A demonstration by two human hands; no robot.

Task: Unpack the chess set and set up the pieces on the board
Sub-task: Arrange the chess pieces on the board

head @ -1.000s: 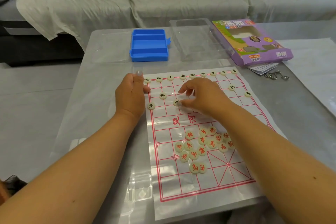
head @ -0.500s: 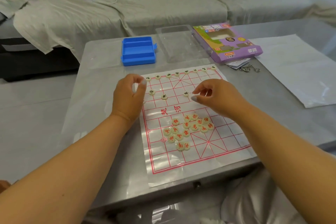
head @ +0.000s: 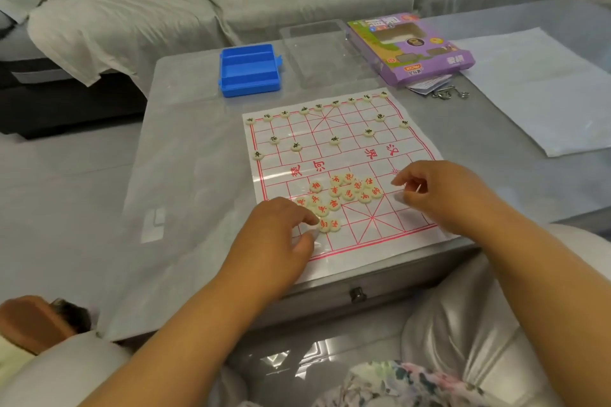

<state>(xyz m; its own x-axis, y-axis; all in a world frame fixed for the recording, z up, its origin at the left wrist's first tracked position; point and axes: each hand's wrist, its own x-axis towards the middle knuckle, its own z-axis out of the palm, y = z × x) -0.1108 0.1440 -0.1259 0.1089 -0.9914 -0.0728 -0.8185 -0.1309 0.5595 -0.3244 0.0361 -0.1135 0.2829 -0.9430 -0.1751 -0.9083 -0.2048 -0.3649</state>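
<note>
A grey table (head: 198, 175) with a glossy top stands in front of a sofa. On it lies a thin board sheet (head: 344, 251) printed with red lines, its near edge at the table's near edge. Beyond the sheet sit a blue plastic case (head: 249, 71), a clear plastic tray (head: 317, 56) and a purple carton (head: 413, 49), side by side. Metal rings (head: 449, 94) lie beside the carton, and a white sheet (head: 535, 89) covers the right end.
</note>
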